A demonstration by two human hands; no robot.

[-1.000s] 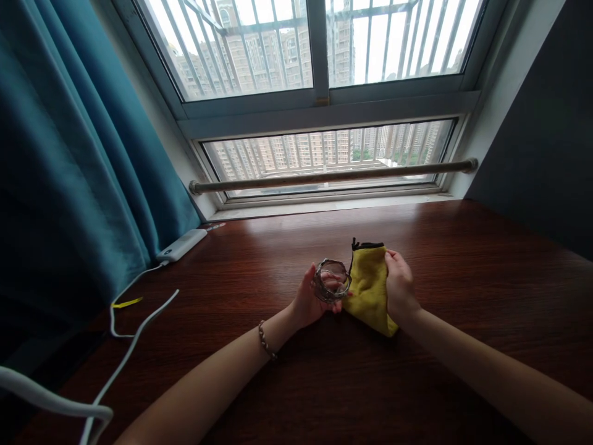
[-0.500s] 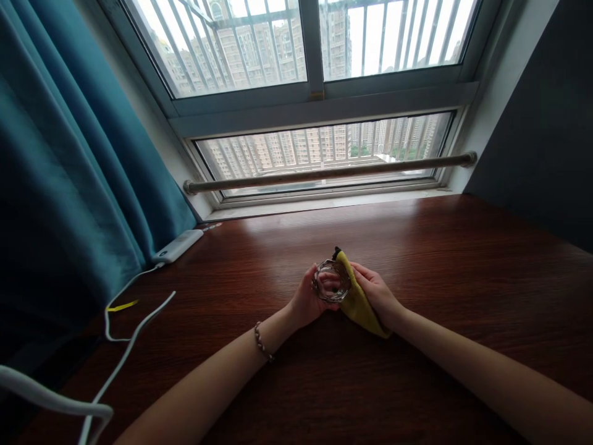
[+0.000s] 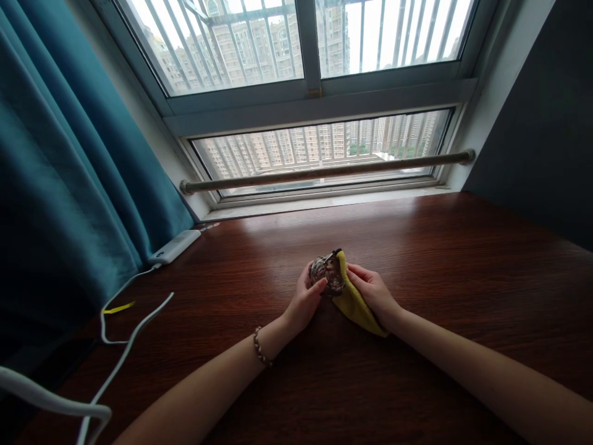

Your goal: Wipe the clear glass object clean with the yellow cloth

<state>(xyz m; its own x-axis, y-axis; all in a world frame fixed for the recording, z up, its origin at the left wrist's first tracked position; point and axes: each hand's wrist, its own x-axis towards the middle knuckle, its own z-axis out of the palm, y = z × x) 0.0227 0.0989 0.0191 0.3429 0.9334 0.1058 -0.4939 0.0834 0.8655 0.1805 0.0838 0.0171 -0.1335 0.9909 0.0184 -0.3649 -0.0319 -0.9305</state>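
Half a second has seen the clear glass tumbler (image 3: 321, 271) turn in the left hand (image 3: 300, 304), its mouth now facing the yellow cloth (image 3: 356, 311), so rim and fabric appear to meet. Left fingers clasp it over the bench (image 3: 417, 253); the right hand (image 3: 374, 295) pinches the cloth, forearms angling inward.

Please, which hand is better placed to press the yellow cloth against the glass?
Probably the right hand: it holds the yellow cloth, close beside the glass. The left hand is occupied with gripping the glass, so it seems better suited to steadying it.
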